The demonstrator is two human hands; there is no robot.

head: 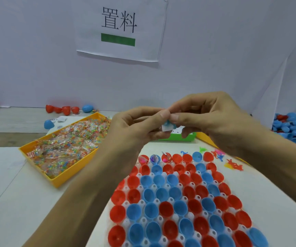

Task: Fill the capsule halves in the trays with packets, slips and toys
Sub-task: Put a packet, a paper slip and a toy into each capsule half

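A white tray (158, 218) in front of me holds rows of red and blue capsule halves (165, 209); three in the far row hold something colourful. Above the tray's far end, my left hand (136, 125) and my right hand (207, 114) meet and together pinch a small bundle: a white paper slip with a small blue toy (167, 126). A yellow bin (58, 180) at the left is full of clear packets of coloured beads (69, 145). Small flat toys (232, 164) in several colours lie on the table right of the tray.
A green tray (188, 139) sits partly hidden behind my hands. Loose red and blue capsule halves (293, 129) are heaped at the far right, and others (63, 109) lie along the white wall. A paper sign (120, 27) hangs on the wall.
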